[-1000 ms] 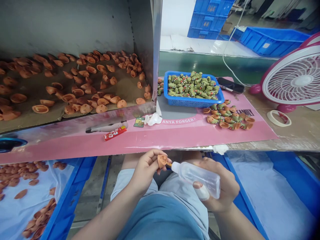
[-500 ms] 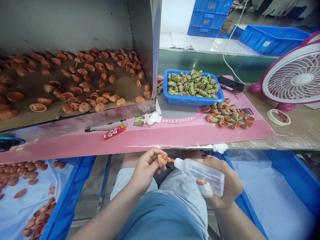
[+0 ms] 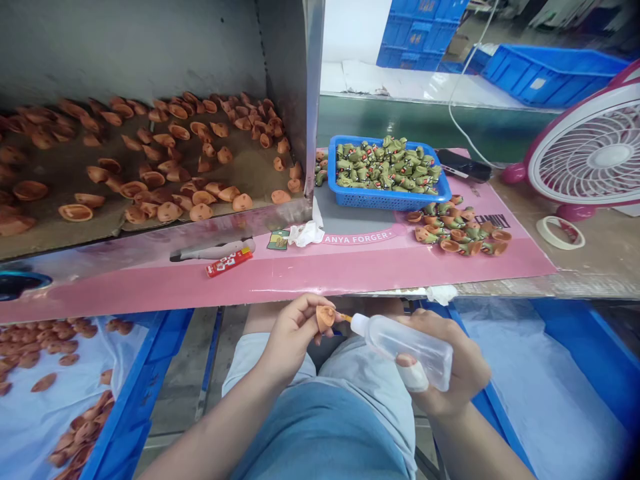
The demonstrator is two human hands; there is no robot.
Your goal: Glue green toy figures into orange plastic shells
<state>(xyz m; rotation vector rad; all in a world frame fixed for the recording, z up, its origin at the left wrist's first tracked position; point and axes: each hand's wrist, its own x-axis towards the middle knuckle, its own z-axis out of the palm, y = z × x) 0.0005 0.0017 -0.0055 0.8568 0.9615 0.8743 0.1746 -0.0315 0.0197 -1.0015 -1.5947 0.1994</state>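
Over my lap, my left hand (image 3: 295, 333) pinches a small orange-brown clay-coloured cup-like piece (image 3: 325, 318) between thumb and fingers. My right hand (image 3: 445, 360) is wrapped round a clear squeeze bottle (image 3: 413, 347) with a white cap and a thin yellowish nozzle (image 3: 346, 317). The bottle lies nearly level, its nozzle pointing left at the piece. Whether the tip touches the piece cannot be made out. A white wrap covers part of a finger on my right hand.
A blue basket (image 3: 393, 199) holds small green figures; joined green-and-orange pieces (image 3: 460, 230) lie beside it. Loose orange pieces fill the metal booth (image 3: 295, 80) and a left blue crate (image 3: 145, 387). A fan (image 3: 590, 153), tape roll (image 3: 560, 233) and red lighter-like packet (image 3: 229, 262) are on the bench.
My right hand and the bottle have shifted very slightly to the right, drawing the nozzle a little away from the piece. My left hand keeps its hold almost unmoved.
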